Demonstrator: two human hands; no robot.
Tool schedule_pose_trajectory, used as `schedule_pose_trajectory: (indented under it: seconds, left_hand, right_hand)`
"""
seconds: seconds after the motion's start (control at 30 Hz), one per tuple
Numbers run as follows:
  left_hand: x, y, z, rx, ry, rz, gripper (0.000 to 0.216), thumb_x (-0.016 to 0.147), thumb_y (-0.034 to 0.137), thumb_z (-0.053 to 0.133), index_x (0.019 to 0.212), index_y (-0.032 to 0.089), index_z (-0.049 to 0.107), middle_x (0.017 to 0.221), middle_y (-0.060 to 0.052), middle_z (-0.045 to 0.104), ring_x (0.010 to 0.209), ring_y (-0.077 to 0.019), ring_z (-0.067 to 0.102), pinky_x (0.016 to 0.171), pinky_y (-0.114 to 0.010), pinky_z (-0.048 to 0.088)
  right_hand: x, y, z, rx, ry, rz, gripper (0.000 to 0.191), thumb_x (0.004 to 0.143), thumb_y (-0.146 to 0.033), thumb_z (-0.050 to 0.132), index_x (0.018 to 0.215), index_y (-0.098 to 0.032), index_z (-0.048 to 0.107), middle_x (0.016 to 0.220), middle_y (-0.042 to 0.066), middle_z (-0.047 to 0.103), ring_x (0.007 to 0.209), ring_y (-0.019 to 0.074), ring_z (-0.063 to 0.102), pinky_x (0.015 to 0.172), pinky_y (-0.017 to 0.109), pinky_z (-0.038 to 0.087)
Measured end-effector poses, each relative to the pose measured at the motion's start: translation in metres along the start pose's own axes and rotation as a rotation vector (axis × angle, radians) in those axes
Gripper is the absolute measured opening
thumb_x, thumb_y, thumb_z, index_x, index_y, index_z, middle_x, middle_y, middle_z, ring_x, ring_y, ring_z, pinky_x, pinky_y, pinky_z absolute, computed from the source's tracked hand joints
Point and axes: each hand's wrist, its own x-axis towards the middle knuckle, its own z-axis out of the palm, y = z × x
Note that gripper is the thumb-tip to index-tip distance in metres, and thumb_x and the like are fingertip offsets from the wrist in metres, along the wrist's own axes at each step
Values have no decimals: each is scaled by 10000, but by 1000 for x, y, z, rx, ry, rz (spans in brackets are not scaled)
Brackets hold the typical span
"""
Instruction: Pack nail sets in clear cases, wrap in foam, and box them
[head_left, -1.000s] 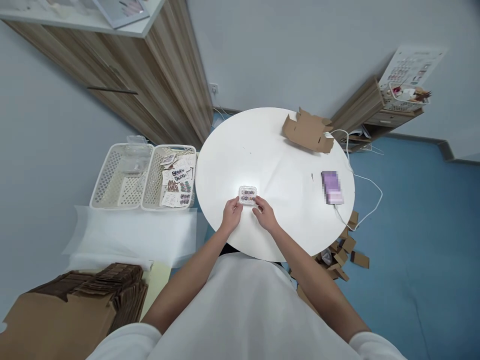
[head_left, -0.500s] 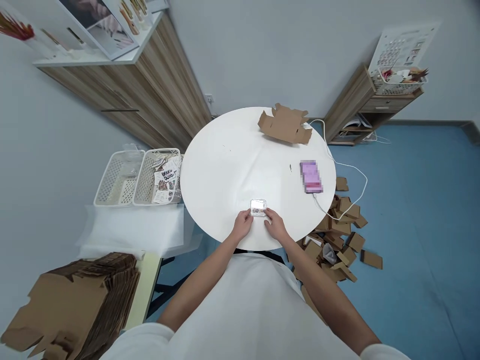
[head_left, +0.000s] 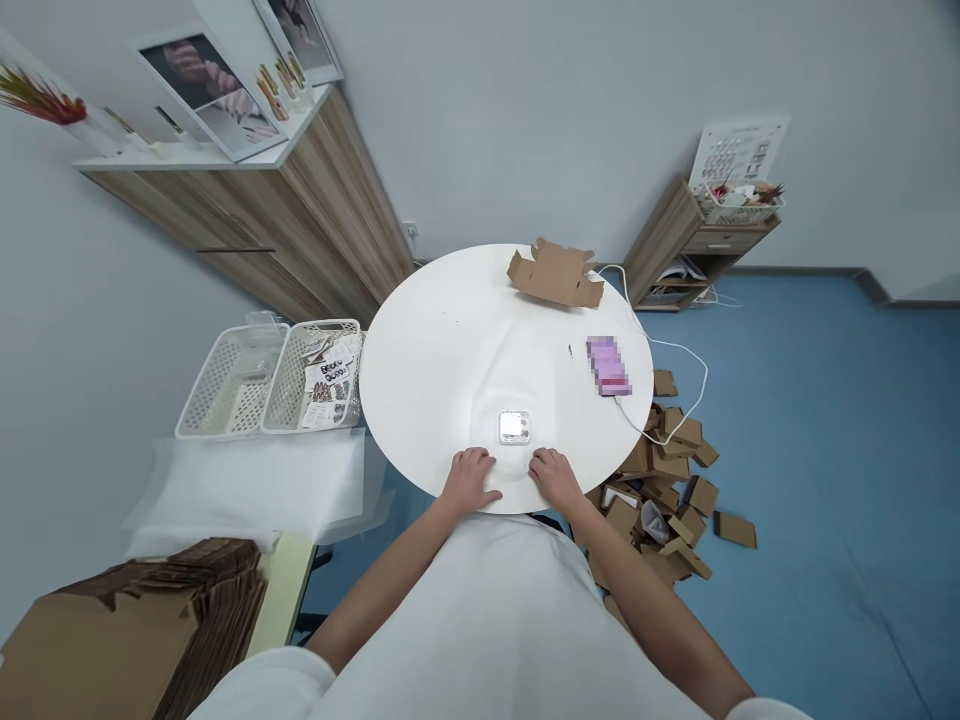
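Note:
A small clear plastic case (head_left: 514,427) lies on the round white table (head_left: 465,360), near its front edge. My left hand (head_left: 467,480) rests on the table's rim just below and left of the case, fingers loosely curled, holding nothing. My right hand (head_left: 556,477) rests on the rim below and right of the case, also curled and empty. Neither hand touches the case.
An unfolded cardboard box (head_left: 556,273) lies at the table's far side, a purple phone (head_left: 607,364) with a white cable at the right. Two white baskets (head_left: 274,378) stand left, one with cards. Flat cardboard stacks (head_left: 142,620) lie at lower left, small boxes (head_left: 667,490) on the blue floor.
Both hands have let go of the clear case and drawn back to the table's front edge. The case now lies alone on the table. The view has shifted.

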Motion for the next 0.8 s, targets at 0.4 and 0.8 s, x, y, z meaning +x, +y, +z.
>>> schedule_pose_trajectory:
  seconds: [0.4, 0.8]
  left_hand:
    - [-33, -34, -7, -57, 55, 126, 230, 760, 118, 389, 850, 220, 575, 869, -40, 619, 863, -188, 549, 975, -446, 199]
    - [24, -52, -20, -452, 181, -402, 300, 744, 222, 498, 1043, 189, 497, 782, -22, 621, 734, -172, 593, 670, -281, 424]
  right_hand:
    - [-40, -18, 5, 131, 72, 71, 221, 774, -258, 463, 974, -211, 543, 1148, 92, 532, 1074, 232, 475, 866, 379, 382]
    - [12, -18, 1, 316, 149, 544, 200, 787, -317, 380, 785, -203, 544, 705, 27, 598, 640, 169, 550, 563, 270, 414]
